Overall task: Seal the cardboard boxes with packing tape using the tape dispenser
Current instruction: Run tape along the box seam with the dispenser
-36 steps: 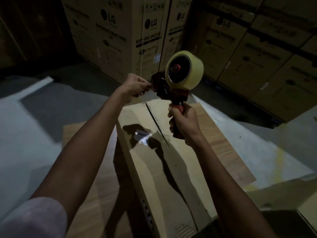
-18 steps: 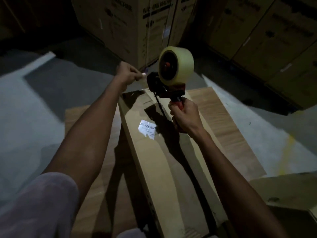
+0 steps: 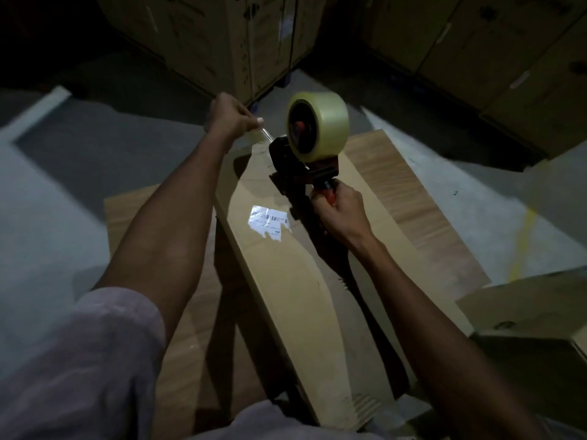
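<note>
Pulling the free end of the tape (image 3: 266, 137) away from the tape dispenser (image 3: 301, 166), the left hand (image 3: 232, 117) now sits farther left of the dispenser's mouth than half a second ago, when its fingertips were almost against the frame. A short clear strip has opened between them, stretched taut. That suggests the tape is being drawn out to start a run along the box's seam, though nothing is stuck down yet.

The left hand pinches the tape end between thumb and fingertips. The right hand (image 3: 338, 211) is wrapped round the red handle (image 3: 328, 189), holding the dispenser upright above the far end of the cardboard box (image 3: 286, 281), whose centre seam runs from near to far and lies mostly in shadow.

Counted: one dispenser, one tape roll (image 3: 317, 127), one long box under the hands with one white barcode label (image 3: 269, 222) on its left flap, and part of a second box (image 3: 524, 315) at the near right. Large stacked cartons (image 3: 222, 36) stand at the far side; their number cannot be told in the dark.
</note>
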{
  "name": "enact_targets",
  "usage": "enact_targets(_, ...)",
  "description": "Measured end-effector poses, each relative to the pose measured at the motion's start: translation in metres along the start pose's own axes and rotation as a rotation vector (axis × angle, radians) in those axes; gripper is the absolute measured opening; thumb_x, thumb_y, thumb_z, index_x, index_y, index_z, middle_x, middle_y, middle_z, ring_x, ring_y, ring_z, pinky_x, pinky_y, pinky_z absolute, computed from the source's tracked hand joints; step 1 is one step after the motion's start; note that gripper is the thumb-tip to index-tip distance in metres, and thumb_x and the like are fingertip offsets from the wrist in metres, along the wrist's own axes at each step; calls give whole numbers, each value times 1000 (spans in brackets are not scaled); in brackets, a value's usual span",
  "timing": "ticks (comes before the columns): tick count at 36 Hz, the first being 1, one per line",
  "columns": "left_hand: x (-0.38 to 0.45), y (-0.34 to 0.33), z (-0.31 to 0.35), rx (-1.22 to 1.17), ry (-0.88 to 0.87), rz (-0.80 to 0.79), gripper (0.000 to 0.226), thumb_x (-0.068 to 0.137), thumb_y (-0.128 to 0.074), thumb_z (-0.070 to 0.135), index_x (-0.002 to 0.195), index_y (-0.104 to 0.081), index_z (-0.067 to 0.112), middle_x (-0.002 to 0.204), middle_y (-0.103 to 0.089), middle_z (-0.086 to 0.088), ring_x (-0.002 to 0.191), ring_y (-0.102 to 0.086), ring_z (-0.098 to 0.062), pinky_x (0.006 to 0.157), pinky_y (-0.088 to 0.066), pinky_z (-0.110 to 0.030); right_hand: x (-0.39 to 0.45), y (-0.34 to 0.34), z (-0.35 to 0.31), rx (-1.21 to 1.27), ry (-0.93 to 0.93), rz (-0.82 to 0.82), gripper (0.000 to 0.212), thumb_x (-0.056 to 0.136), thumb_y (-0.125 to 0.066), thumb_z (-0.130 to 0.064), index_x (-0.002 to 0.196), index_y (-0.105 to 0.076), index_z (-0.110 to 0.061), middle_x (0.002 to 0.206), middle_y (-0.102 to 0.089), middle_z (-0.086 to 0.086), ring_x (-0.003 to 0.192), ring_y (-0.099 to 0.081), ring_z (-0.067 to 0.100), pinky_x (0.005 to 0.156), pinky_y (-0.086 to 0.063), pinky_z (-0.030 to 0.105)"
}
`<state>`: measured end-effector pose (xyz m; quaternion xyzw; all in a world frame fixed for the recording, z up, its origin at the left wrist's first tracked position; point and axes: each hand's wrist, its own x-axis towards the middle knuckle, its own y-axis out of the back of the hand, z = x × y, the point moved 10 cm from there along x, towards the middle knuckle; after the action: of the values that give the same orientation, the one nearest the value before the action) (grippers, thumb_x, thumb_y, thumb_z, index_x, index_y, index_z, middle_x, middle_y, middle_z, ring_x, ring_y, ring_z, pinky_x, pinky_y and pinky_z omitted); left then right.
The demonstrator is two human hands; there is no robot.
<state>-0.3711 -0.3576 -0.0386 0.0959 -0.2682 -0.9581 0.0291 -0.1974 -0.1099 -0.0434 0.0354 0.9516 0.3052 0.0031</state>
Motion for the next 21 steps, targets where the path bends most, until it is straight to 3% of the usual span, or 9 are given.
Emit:
enact_targets(2,-1,-2,-2,27,10,27,29,81,-86,30,99,-78,8,106,-75,-9,106,-68,-22,100,-54,-46,-1,-3,4,5,-6,14,19,88,-57,-34,73,-54,-24,57,-59,-11,52,-57,5,48,-40,19)
enact_targets(5,-1,-7,-4,65,21,45,29,80,-86,35,97,-80,13,105,-75,-5,104,-68,-21,99,-54,-46,0,-3,8,-3,-15,41,25,83,-56,-38,73,-56,-15,57,-56,-6,52,-53,7,48,-37,19)
enact_targets(10,3,-15,-10,106,29,46,30,81,-85,39,98,-80,15,104,-76,-4,101,-69,-19,94,-57,-43,2,-6,9,10,-11,33,21,83,-56,-38,68,-51,-23,56,-58,-14,52,-54,5,46,-36,16)
enact_targets(13,7,-21,-22,110,58,15,32,79,-86,40,97,-80,15,107,-75,-5,104,-68,-22,97,-56,-44,1,-8,11,-4,-5,43,21,88,-59,-34,70,-52,-23,56,-56,-8,52,-54,5,45,-35,15)
enact_targets(18,15,-34,-34,61,164,-96,57,80,-87,35,123,-70,2,128,-68,-14,119,-63,-27,102,-52,-38,0,-11,10,-25,-1,45,18,86,-59,-35,73,-53,-23,60,-57,-6,56,-55,4,47,-37,14)
enact_targets(21,21,-37,-48,10,246,-87,48,94,-70,20,137,-58,1,139,-61,-16,127,-60,-29,93,-49,-29,0,-13,13,-50,-14,42,21,84,-55,-41,75,-53,-22,63,-58,-3,64,-58,5,50,-39,15)
